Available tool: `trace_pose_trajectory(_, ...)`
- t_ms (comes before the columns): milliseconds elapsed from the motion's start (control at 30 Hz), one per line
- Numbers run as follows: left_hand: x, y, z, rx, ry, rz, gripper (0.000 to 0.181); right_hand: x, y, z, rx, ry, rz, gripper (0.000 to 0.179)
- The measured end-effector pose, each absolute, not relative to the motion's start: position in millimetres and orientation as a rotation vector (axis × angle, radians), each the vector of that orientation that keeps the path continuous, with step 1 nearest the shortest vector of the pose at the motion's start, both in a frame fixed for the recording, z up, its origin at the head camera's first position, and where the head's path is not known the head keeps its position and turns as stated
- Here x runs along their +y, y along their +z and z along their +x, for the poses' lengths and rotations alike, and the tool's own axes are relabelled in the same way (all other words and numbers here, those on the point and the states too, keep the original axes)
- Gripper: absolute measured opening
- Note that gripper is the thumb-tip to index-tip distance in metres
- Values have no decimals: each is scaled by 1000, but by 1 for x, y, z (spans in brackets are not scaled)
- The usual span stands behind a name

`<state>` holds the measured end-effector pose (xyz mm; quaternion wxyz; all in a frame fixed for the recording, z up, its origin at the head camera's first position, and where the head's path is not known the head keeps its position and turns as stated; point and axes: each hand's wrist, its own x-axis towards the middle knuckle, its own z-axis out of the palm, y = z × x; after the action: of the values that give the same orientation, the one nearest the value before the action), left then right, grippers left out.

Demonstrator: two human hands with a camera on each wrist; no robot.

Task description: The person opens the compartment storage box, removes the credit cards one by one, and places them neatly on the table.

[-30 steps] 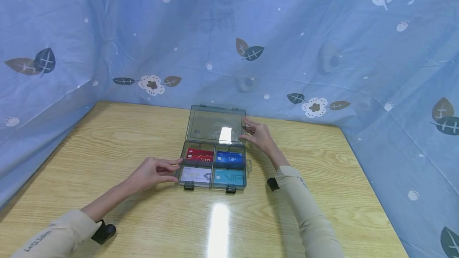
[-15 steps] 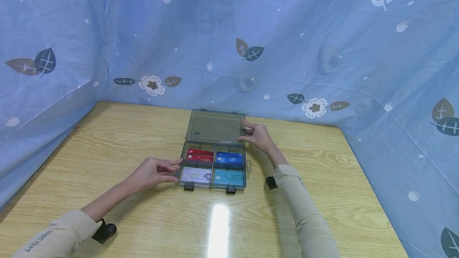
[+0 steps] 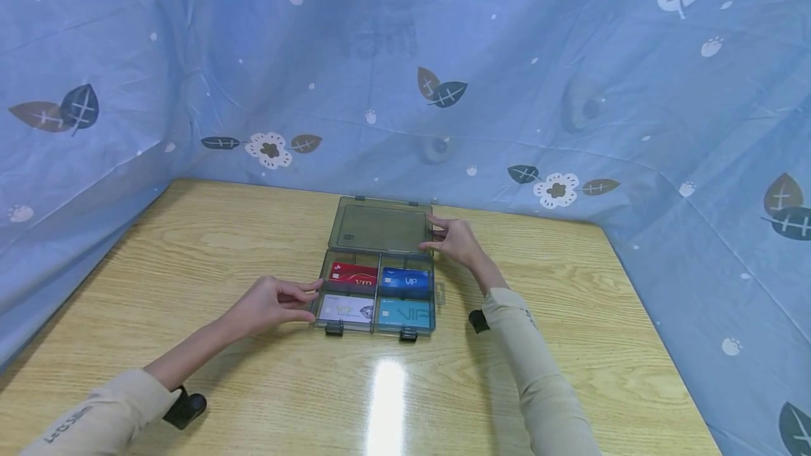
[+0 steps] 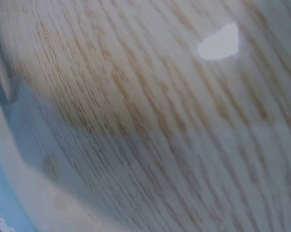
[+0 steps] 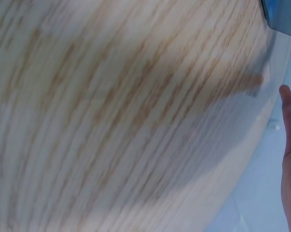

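Observation:
A translucent grey box [image 3: 375, 257] stands on the table with its lid [image 3: 380, 227] swung back. Each of its compartments holds a card: a red VIP card [image 3: 352, 274] and a blue VIP card [image 3: 405, 279] behind, a white card [image 3: 345, 309] and a teal card [image 3: 403, 312] in front. My left hand [image 3: 269, 305] touches the box's left side, thumb and fingers spread along it. At the lid's right edge, my right hand [image 3: 457, 239] holds it between thumb and fingers. In the right wrist view a straight finger [image 5: 289, 108] is right at the lid's edge.
Wood-grain table [image 3: 285, 385] runs all around the box, with a bright glare in front. A blue patterned cloth [image 3: 393, 90] encloses the back and sides. Two black latches [image 3: 408, 334] sit on the box's front, and a clear tab [image 3: 440, 293] juts from its right side.
The lid has tilted farther back, its far edge dropping, and the bright reflection on it has vanished. My right hand has followed it slightly; my left hand has stayed put.

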<state>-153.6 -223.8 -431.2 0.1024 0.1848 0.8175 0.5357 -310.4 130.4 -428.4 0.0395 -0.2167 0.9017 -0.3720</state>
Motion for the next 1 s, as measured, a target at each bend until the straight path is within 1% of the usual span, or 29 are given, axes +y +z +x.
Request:
trace_pose_trajectory(200,-224,-431,-154,2417,1577,534,30,130,-428,-311,2775,-1102,-674,70)
trace_pose_trajectory(1000,-224,-432,-155,2404,1581,523,32,126,-427,-310,2719,-1060,-562,69)
